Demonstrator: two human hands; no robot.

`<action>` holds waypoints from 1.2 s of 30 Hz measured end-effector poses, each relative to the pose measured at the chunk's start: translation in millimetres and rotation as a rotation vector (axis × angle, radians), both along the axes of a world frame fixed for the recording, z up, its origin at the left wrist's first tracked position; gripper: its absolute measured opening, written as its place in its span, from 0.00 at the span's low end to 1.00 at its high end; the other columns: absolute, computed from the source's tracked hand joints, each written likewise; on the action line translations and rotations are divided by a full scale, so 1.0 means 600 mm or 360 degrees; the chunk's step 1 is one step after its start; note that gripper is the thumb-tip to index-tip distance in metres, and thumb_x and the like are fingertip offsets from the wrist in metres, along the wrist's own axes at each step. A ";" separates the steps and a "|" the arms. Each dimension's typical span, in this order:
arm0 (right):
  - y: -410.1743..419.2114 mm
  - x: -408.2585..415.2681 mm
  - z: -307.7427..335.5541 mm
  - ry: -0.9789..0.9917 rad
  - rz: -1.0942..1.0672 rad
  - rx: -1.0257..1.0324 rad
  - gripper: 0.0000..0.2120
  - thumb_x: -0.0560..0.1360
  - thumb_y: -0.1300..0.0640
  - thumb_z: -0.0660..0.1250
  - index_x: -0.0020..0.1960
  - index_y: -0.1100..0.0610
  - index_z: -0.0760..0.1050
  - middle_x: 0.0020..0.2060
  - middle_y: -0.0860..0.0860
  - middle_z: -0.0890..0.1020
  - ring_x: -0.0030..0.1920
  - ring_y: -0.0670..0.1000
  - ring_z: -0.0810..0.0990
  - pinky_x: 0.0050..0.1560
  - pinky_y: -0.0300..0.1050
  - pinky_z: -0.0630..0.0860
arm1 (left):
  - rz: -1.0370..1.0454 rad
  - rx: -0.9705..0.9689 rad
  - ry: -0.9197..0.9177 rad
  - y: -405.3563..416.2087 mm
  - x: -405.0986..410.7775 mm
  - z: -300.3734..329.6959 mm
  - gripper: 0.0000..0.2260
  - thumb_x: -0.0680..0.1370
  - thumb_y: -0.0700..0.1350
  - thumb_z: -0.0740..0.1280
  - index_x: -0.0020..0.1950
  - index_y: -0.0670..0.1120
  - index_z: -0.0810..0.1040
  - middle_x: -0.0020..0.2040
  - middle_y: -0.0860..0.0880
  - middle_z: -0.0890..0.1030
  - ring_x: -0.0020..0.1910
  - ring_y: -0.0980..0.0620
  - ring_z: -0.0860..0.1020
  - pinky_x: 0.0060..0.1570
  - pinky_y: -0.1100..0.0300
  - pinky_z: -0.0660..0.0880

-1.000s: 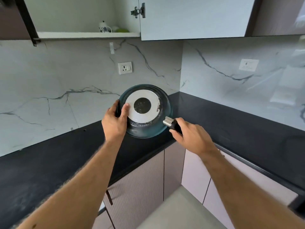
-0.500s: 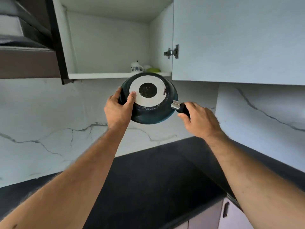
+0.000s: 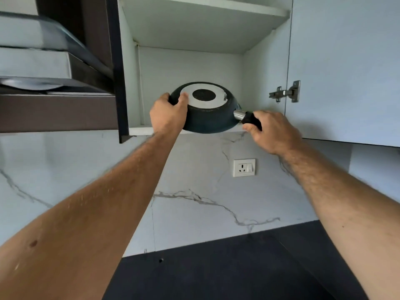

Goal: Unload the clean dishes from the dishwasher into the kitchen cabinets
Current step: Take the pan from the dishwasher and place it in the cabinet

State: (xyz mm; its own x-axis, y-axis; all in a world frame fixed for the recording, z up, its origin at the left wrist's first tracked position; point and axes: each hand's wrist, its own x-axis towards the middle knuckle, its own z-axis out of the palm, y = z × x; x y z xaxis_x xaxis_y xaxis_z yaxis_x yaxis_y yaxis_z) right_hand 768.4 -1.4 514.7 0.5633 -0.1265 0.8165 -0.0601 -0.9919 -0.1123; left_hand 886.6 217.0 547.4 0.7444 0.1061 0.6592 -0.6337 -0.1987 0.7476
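A dark frying pan point(image 3: 205, 120) with a silver disc on its base is held upside down at the mouth of the open upper cabinet point(image 3: 190, 66), just above its lower shelf edge. My left hand point(image 3: 167, 114) grips the pan's left rim, fingers over the base. My right hand point(image 3: 270, 129) is closed around the black handle, which sticks out to the right. The small items seen earlier on the shelf are hidden behind the pan.
The cabinet door point(image 3: 346, 68) stands open on the right, its hinge near the handle. A range hood point(image 3: 54, 83) juts out at the left. A wall socket point(image 3: 244, 167) sits on the marble backsplash, above the black counter point(image 3: 216, 267).
Both hands have lifted the pan from counter height up to the open cabinet's lower shelf. My view has tilted upward with it.
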 end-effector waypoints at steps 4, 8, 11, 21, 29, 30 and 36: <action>0.001 0.064 0.032 0.0055 0.0019 0.0084 0.15 0.78 0.44 0.65 0.54 0.55 0.78 0.41 0.52 0.78 0.43 0.57 0.77 0.44 0.50 0.75 | -0.0036 0.0168 0.0104 0.000 0.078 0.031 0.19 0.77 0.60 0.63 0.50 0.44 0.78 0.41 0.51 0.78 0.42 0.50 0.76 0.40 0.59 0.70; 0.005 0.126 0.058 0.0148 0.0020 0.0231 0.14 0.77 0.42 0.66 0.54 0.51 0.79 0.40 0.49 0.79 0.43 0.54 0.78 0.50 0.53 0.76 | -0.0057 0.0347 0.0241 -0.005 0.136 0.055 0.27 0.78 0.63 0.61 0.63 0.42 0.75 0.55 0.46 0.78 0.49 0.48 0.75 0.46 0.56 0.69; 0.008 0.174 0.082 0.0259 0.0021 0.0301 0.14 0.76 0.42 0.66 0.46 0.52 0.80 0.36 0.50 0.79 0.39 0.53 0.79 0.44 0.50 0.75 | -0.0141 0.0414 0.0361 -0.009 0.168 0.067 0.30 0.78 0.65 0.61 0.70 0.43 0.70 0.60 0.46 0.74 0.57 0.46 0.73 0.55 0.54 0.68; 0.031 0.311 0.121 0.0684 0.0182 0.0348 0.16 0.77 0.43 0.65 0.48 0.56 0.77 0.41 0.53 0.79 0.41 0.53 0.79 0.43 0.49 0.78 | 0.0060 0.0837 0.0636 -0.007 0.264 0.085 0.33 0.77 0.66 0.60 0.75 0.47 0.66 0.76 0.44 0.65 0.73 0.44 0.65 0.73 0.49 0.60; 0.023 0.357 0.117 0.0699 0.0216 0.0305 0.15 0.77 0.43 0.65 0.46 0.56 0.76 0.40 0.52 0.79 0.37 0.51 0.76 0.36 0.43 0.67 | 0.0176 0.0991 0.0721 -0.004 0.286 0.080 0.43 0.71 0.76 0.58 0.76 0.49 0.65 0.78 0.46 0.62 0.75 0.44 0.62 0.74 0.47 0.58; 0.023 0.358 0.117 0.0706 0.0224 0.0296 0.15 0.77 0.43 0.65 0.47 0.56 0.76 0.40 0.52 0.79 0.36 0.51 0.76 0.36 0.43 0.67 | 0.0184 0.0999 0.0720 -0.004 0.284 0.079 0.44 0.70 0.77 0.58 0.76 0.49 0.65 0.77 0.46 0.63 0.74 0.44 0.63 0.74 0.47 0.59; 0.033 0.370 0.113 0.0725 0.0208 0.0216 0.15 0.77 0.42 0.64 0.48 0.54 0.74 0.41 0.51 0.77 0.39 0.50 0.75 0.35 0.44 0.64 | 0.0186 0.1078 0.0812 -0.001 0.275 0.074 0.46 0.60 0.80 0.65 0.66 0.48 0.75 0.67 0.45 0.73 0.64 0.44 0.72 0.69 0.48 0.67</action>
